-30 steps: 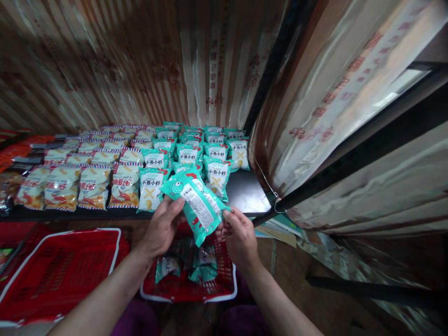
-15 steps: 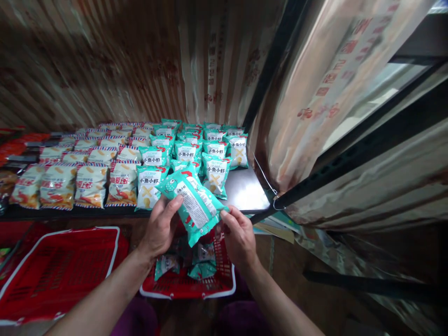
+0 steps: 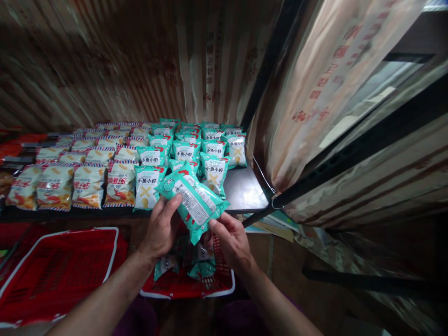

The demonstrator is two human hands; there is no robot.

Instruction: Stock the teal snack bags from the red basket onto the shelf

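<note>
A teal snack bag [image 3: 194,200] is held up between both hands, its printed back label turned toward me. My left hand [image 3: 163,226] grips its left side, the thumb lying on the label. Fingers of my right hand [image 3: 231,235] pinch its lower right edge. Behind it, several matching teal bags [image 3: 185,151] stand in rows on the dark shelf [image 3: 245,189]. Below the held bag is a red basket [image 3: 196,284] with a white rim, holding a few teal bags [image 3: 202,268]; my hands partly cover it.
Rows of white and orange snack bags [image 3: 87,186] fill the shelf to the left. A second red basket [image 3: 70,266] sits on the lower left. A slanted black shelf post [image 3: 297,193] and a wire hook [image 3: 275,198] are at the right, beside striped plastic sheeting [image 3: 315,93].
My right hand has shifted left and down along the bag's edge, from its right corner to the lower side. My left hand keeps its hold.
</note>
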